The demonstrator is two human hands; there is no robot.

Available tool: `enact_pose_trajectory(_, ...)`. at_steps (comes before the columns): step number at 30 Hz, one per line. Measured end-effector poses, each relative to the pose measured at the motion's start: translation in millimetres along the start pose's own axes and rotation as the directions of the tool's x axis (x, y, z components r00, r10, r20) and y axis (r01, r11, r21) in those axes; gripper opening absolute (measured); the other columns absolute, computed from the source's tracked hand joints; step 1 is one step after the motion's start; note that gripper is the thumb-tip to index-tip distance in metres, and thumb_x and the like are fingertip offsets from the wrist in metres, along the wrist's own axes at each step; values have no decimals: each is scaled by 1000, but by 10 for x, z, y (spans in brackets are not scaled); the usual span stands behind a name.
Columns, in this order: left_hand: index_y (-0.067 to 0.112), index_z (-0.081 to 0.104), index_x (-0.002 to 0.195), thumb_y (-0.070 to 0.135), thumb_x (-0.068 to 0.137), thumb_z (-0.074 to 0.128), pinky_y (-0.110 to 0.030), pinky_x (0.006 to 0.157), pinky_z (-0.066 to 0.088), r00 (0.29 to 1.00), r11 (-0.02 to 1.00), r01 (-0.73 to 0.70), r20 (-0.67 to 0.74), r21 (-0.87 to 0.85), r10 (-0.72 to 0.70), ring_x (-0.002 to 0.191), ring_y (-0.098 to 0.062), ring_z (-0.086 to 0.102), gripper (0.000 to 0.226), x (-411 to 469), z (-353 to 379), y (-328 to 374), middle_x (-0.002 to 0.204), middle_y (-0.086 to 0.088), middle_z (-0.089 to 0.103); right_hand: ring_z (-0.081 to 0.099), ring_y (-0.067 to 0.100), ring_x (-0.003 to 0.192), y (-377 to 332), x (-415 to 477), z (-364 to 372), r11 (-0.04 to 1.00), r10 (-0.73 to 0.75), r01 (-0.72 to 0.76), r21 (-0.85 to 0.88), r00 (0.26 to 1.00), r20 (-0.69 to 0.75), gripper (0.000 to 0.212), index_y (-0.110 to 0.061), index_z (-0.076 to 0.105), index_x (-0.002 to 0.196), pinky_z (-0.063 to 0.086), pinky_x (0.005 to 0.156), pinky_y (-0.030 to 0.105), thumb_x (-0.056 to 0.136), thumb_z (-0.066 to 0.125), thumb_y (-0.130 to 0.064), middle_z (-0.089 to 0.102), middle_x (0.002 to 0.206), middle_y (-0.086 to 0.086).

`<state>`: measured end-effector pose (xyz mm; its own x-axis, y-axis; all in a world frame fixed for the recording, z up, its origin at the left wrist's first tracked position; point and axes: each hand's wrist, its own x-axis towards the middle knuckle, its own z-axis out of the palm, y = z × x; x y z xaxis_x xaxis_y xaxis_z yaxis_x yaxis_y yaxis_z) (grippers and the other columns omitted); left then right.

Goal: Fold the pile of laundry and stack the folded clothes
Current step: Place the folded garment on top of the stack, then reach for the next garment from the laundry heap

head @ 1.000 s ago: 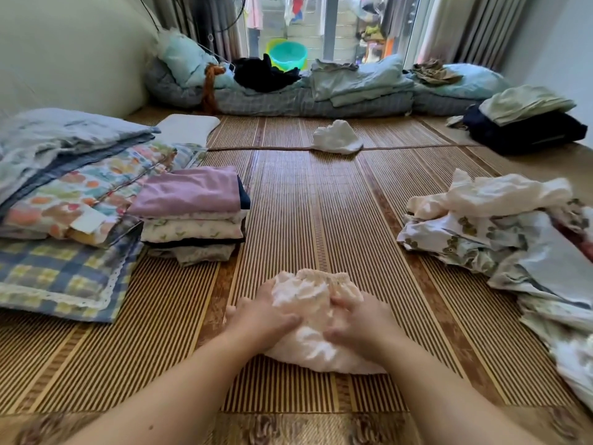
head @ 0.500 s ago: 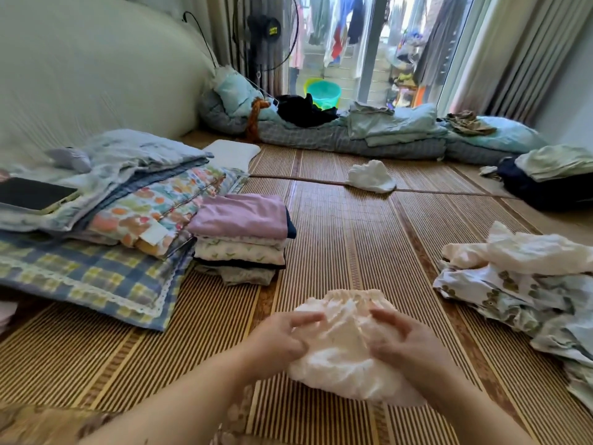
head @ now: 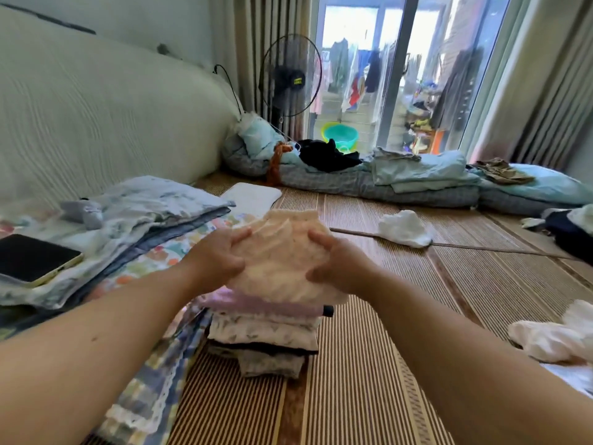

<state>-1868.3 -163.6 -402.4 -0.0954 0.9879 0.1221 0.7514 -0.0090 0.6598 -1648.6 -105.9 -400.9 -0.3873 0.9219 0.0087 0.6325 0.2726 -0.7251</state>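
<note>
Folded cream crinkled garment [head: 282,252], lifted off the striped straw mat [head: 369,364], now mid-frame above the purple-topped stack of folded clothes [head: 266,335]. Left hand [head: 221,255] and right hand [head: 337,261] clamp its sides. Placement looks imminent.

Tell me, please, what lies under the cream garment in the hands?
The folded stack, a lilac piece on top; the garment hides most of that piece and any contact.
</note>
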Motion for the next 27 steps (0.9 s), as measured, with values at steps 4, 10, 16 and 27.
enact_pose_trajectory(4,21,40,145,20,87,52,-29,110,31,991,961,75,91,265,-102,136,-24,38,59,369,260,-409,150,-6,38,54,22,116,208,526,321,976,-2,3,-218,1000,6,65,-27,38,145,45,100,31,87,63,-15,52,135,6)
enact_pose_trajectory(10,38,21,150,56,88,34,-45,117,16,951,915,256,89,313,-297,146,-36,12,66,493,487,-510,161,-9,-3,31,34,138,493,778,402,949,86,-45,-311,989,121,93,-42,24,148,32,113,44,70,65,-71,22,154,12)
enact_pose_trajectory(16,48,6,148,74,80,41,-55,114,-5,995,910,75,27,407,-94,145,-26,-23,81,160,615,-127,159,1,-21,7,28,148,445,253,209,893,-10,5,-451,1000,-10,103,-48,13,148,18,116,55,62,56,-84,-3,162,0)
enact_pose_trajectory(27,44,6,149,63,85,47,-51,118,2,913,857,-402,210,322,349,148,-15,-3,79,-1352,1613,1565,161,8,-3,-3,18,148,918,-2371,-708,809,-1,-114,-577,981,-195,95,-44,5,150,3,119,53,75,57,-72,-4,161,-5)
